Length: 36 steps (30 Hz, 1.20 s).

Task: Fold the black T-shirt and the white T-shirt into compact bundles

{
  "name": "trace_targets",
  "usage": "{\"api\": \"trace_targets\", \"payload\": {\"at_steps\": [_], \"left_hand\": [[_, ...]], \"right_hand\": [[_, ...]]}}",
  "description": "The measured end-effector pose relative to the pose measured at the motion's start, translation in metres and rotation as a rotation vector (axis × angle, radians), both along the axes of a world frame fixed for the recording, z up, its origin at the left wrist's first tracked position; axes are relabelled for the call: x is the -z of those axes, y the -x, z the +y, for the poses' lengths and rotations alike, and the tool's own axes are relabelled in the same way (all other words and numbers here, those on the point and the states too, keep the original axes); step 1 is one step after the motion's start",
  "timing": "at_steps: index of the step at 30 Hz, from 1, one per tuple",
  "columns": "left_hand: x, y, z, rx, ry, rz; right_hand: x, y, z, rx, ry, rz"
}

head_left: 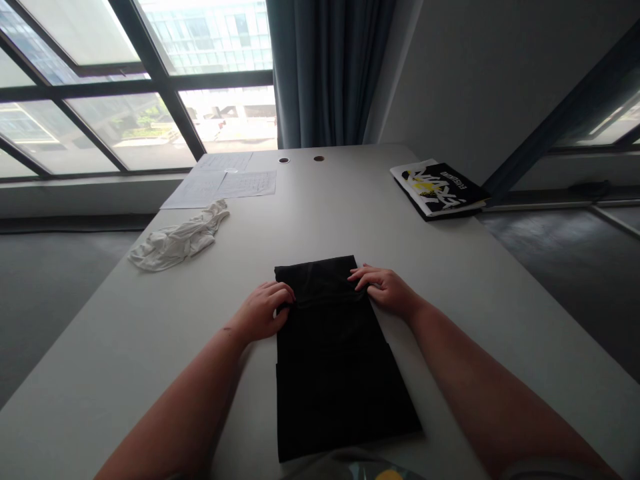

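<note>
A black garment [335, 360] lies folded into a long narrow strip on the white table [500, 293], running from the near edge toward the middle. My left hand [263, 312] pinches its left edge near the far end. My right hand [385, 289] grips the right edge at about the same height. A crease runs across the cloth between the two hands.
A crumpled white garment [177, 239] lies at the left. Sheets of paper [223, 181] sit at the far left corner. A folded black garment with a white and yellow print [440, 188] rests at the far right edge. Windows and a curtain stand behind the table.
</note>
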<state>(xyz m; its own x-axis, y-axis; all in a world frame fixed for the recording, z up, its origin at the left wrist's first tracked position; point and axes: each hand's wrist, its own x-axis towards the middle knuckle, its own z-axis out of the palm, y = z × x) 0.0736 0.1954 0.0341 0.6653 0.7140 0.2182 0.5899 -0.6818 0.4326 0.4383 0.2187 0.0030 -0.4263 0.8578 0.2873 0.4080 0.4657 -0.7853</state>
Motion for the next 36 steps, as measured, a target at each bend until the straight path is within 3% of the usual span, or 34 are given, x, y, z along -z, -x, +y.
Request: {"api": "trace_targets", "payload": {"at_steps": [5,8,10,13,17,21,25,28,32,36], "left_hand": [[-0.005,0.008,-0.005,0.037,0.038,0.097],[-0.011,-0.001,-0.003,0.033,0.021,0.070],[-0.011,-0.017,0.000,-0.040,-0.040,0.029],[0.002,-0.046,0.007,-0.185,-0.111,0.030],[0.034,-0.062,0.017,-0.309,-0.071,0.134],[0.058,-0.050,0.027,-0.428,-0.057,0.114],[0.068,-0.032,0.038,-0.473,0.020,0.091],[0.073,-0.013,0.048,-0.524,0.047,0.076],[0.074,0.021,0.060,-0.664,-0.031,-0.011],[0.064,0.040,0.062,-0.637,-0.073,-0.072]], "right_hand": [[-0.005,-0.002,0.001,-0.072,-0.031,-0.094],[-0.012,0.007,0.002,-0.006,-0.161,-0.153],[-0.017,0.023,0.001,0.070,-0.274,-0.198],[-0.016,0.057,-0.001,0.176,-0.325,-0.313],[0.008,0.087,-0.002,0.212,-0.194,-0.536],[0.038,0.081,0.005,0.292,-0.150,-0.568],[0.052,0.065,0.016,0.397,-0.120,-0.522],[0.050,0.052,0.023,0.385,-0.074,-0.489],[0.037,0.029,0.032,0.300,-0.104,-0.303],[0.023,0.008,0.038,0.280,-0.141,-0.158]]}}
